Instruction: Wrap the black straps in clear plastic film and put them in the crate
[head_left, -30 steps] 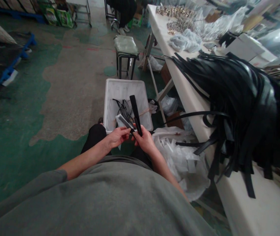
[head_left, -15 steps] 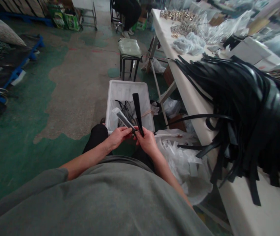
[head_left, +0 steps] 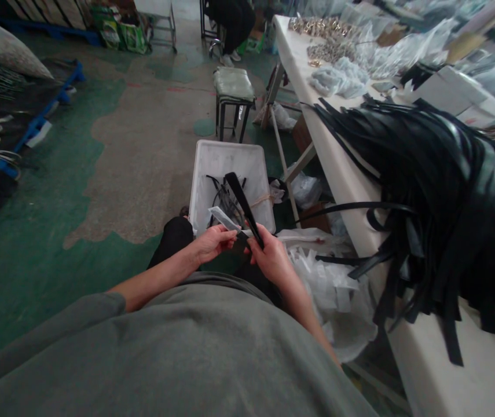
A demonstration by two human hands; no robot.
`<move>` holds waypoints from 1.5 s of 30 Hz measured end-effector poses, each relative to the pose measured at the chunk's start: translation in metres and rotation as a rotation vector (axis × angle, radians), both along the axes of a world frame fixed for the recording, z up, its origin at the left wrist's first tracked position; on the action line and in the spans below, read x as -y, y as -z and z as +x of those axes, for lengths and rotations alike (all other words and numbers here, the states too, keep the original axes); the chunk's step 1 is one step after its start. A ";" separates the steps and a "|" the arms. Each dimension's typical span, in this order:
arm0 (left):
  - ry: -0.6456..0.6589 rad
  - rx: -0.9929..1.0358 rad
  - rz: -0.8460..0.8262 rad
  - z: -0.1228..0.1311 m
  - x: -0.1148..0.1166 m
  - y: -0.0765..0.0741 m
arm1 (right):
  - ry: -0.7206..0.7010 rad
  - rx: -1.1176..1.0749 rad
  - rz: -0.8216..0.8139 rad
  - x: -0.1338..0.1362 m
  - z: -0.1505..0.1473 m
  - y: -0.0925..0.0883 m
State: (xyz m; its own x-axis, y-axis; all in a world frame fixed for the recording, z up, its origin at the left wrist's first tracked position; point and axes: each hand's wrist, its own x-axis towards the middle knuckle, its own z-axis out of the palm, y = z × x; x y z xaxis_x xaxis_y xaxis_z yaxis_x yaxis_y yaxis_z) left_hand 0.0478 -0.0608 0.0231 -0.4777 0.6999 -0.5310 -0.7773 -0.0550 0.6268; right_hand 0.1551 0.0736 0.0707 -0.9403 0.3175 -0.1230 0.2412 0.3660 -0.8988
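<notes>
Both hands meet over my lap, just in front of a white plastic bin (head_left: 212,156). My right hand (head_left: 270,258) is closed around a black strap (head_left: 239,200) that sticks up and away from me. My left hand (head_left: 212,242) pinches a pale, clear wrapper strip (head_left: 223,219) next to the strap's lower end. A few loose black straps (head_left: 223,194) lie inside the bin.
A long white table (head_left: 338,174) runs along my right, heaped with many black straps (head_left: 438,191). Clear bags and metal fittings (head_left: 329,35) lie farther back. A pile of white wrappers (head_left: 329,284) sits beside my right knee. A green-topped stool (head_left: 232,87) stands beyond the bin.
The black strap has tilted from near upright to leaning left. The pale strip in my left hand has dropped lower and shows shorter. My view has shifted slightly.
</notes>
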 end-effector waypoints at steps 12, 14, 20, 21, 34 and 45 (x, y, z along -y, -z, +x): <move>0.010 0.172 -0.019 -0.014 0.004 -0.003 | 0.046 0.018 0.058 -0.009 0.009 -0.009; 0.038 0.169 0.003 -0.010 0.000 -0.003 | 0.060 0.018 0.098 -0.006 0.001 -0.004; 0.024 0.148 -0.054 -0.018 0.002 -0.006 | -0.026 0.081 0.054 -0.013 0.008 -0.015; 0.049 0.145 -0.051 -0.018 0.001 -0.006 | -0.018 0.078 0.083 -0.013 0.009 -0.016; 0.168 0.097 -0.012 -0.025 -0.006 0.000 | 0.035 0.073 0.070 -0.014 0.010 -0.014; 0.157 0.096 -0.037 -0.031 -0.009 -0.001 | 0.034 0.092 0.052 -0.018 0.015 -0.010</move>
State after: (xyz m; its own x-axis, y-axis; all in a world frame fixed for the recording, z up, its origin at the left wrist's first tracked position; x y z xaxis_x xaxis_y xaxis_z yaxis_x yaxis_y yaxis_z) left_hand 0.0164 -0.0519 0.0243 -0.3102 0.7409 -0.5957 -0.8306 0.0936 0.5489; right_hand 0.1700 0.0913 0.0811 -0.9145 0.3568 -0.1908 0.3345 0.4015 -0.8526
